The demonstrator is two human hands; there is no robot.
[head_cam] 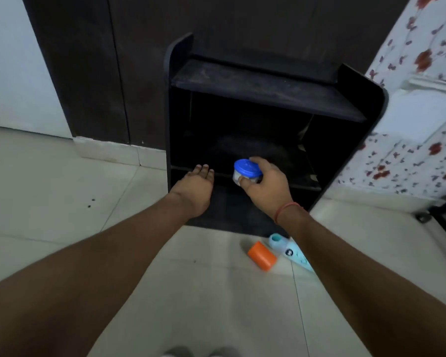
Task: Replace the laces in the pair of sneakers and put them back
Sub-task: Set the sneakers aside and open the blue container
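A dark shelf unit [268, 83] stands ahead of both hands, its interior too dim to show any sneakers, so I cannot say which way they lie. The left hand [197, 185] rests flat, fingers straight, on the shelf edge. Just right of it, the right hand [265, 182] grips 1 blue-lidded jar [246, 171].

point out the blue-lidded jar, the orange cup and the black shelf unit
blue-lidded jar [247, 168], head view, on its blue lid
orange cup [262, 255], head view, on its side wall
black shelf unit [255, 83], head view, on its top board
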